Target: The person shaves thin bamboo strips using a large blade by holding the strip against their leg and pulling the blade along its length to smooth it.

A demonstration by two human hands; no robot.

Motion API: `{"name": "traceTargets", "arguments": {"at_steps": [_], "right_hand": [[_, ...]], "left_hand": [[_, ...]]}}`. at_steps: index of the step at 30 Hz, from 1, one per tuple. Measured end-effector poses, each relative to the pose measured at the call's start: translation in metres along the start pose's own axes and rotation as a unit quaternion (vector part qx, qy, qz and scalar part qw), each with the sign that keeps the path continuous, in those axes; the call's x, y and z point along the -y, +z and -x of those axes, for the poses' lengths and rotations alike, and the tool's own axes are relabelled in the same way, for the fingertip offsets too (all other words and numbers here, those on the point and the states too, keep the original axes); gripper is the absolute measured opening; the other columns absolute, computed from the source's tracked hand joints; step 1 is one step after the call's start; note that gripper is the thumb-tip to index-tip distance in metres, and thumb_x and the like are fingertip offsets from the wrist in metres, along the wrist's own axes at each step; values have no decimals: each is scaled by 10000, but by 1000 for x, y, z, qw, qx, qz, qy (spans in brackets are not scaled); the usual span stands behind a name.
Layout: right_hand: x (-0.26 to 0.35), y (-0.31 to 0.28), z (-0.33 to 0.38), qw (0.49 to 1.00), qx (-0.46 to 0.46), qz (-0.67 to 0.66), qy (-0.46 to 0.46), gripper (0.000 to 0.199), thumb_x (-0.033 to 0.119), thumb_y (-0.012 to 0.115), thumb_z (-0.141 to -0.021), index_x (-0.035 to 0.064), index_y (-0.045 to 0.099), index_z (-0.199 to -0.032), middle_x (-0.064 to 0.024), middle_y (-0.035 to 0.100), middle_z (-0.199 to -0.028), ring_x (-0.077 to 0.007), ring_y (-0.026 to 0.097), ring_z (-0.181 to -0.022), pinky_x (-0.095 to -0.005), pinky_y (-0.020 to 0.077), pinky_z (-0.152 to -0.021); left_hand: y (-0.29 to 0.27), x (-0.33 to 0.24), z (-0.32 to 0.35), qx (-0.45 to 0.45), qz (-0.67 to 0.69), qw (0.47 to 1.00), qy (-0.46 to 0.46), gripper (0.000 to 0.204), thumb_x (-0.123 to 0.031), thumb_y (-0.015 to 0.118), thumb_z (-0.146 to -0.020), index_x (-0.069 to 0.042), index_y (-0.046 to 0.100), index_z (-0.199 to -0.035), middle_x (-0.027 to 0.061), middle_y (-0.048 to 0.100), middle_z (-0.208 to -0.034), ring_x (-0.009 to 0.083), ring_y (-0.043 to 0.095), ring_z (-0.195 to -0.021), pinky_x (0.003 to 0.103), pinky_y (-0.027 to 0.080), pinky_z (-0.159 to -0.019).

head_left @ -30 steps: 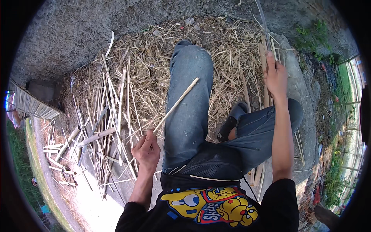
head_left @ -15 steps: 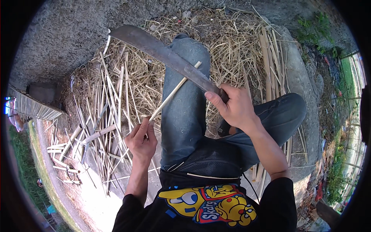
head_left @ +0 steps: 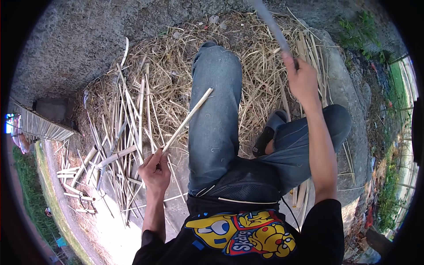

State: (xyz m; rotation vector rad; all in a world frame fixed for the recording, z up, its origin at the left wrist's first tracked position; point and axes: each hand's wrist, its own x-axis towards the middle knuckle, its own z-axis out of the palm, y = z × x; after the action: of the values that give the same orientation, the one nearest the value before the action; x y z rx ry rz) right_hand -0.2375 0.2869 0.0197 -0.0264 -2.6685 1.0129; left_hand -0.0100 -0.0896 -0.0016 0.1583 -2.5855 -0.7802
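Observation:
My left hand (head_left: 154, 171) pinches the lower end of a thin pale bamboo strip (head_left: 187, 119), which slants up and right across the thigh of my jeans (head_left: 215, 106). Out to the upper right, my right hand (head_left: 303, 81) is closed round the handle of a machete (head_left: 272, 27). Its blade points up and away, blurred and seen nearly edge-on, clear of the strip. The handle is mostly hidden by the fingers.
Long split bamboo strips (head_left: 132, 110) lie in a loose heap at my left. More bamboo slats (head_left: 304, 53) rest at the right. Shavings (head_left: 260, 66) cover the ground round my legs, with a rough grey wall (head_left: 154, 20) beyond. A sandal (head_left: 277, 121) is on my folded foot.
My right hand has swung the machete up and to the right, off the strip. My left hand has drawn the strip slightly down and left.

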Motion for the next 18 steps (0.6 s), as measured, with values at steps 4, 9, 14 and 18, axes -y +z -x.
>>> {"name": "traceTargets", "arguments": {"at_steps": [4,9,14,18], "right_hand": [[-60,-45,-41,929,-106,-268,230,667,661,529,-974,71,533,-662,-11,486,-546,-106,476,-425,-279,372,-414],[-4,-40,1,908,17,-388,155,598,613,582,-965,47,579,-771,-14,524,-591,-78,471,-426,-248,369,-403],[22,-15,26,912,148,-378,51,451,447,703,-948,24,609,-821,15,531,-599,-50,474,-441,-224,358,-414],[28,5,55,883,186,-429,46,418,411,678,-974,16,628,-847,41,510,-562,-45,465,-466,-247,364,-441]], "left_hand": [[-6,37,35,-17,-3,999,-33,166,-3,745,-877,99,741,-1008,157,689,-701,113,570,-505,251,401,-460],[-9,22,1,-62,-3,998,-26,159,-9,715,-920,98,733,-1035,111,664,-683,79,502,-511,255,361,-449],[-2,18,-27,-68,90,992,-50,212,-72,697,-964,93,725,-1092,51,651,-686,55,510,-556,226,366,-491],[10,-26,-43,42,185,970,-151,255,-166,687,-994,44,737,-1128,-22,589,-670,30,490,-611,207,371,-545]]}}
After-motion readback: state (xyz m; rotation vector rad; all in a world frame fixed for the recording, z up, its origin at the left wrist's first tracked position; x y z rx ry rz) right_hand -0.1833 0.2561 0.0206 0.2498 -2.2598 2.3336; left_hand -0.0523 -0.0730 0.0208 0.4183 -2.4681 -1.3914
